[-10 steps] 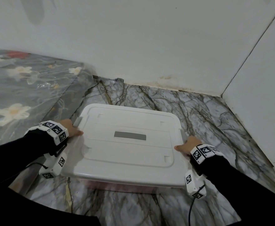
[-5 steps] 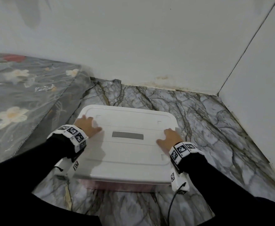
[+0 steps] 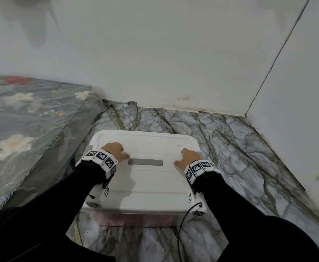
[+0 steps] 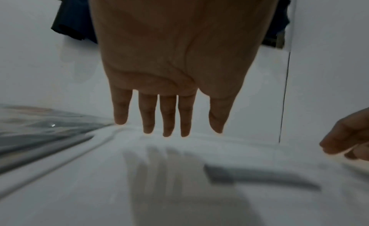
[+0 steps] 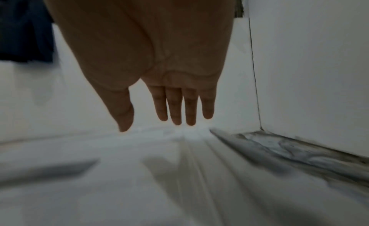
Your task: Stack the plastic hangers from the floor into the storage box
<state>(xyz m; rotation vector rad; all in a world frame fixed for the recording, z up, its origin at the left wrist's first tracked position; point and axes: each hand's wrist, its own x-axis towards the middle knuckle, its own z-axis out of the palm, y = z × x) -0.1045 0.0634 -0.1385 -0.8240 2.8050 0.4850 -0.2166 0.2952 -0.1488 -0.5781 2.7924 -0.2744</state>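
A white storage box [image 3: 145,186] stands on the marble floor with its lid closed; a grey label strip [image 3: 145,162] runs across the lid's middle. Through the clear front wall something pinkish shows faintly; no hanger can be made out. My left hand [image 3: 115,151] hovers over the lid's left part, fingers straight [image 4: 167,115], just above the surface. My right hand [image 3: 188,156] is over the lid's right part, fingers straight and together [image 5: 179,106], holding nothing. The left wrist view also catches the right hand [image 4: 347,139] at its right edge.
A mattress with a grey floral cover [image 3: 22,129] lies at the left, close to the box. White walls meet in a corner [image 3: 246,114] behind and to the right. Marble floor [image 3: 240,148] shows around the box. A dark cable [image 3: 181,224] hangs from the right wrist.
Both hands left the box's side edges and moved inward onto the top of the lid. The view has risen a little; the box stays put.
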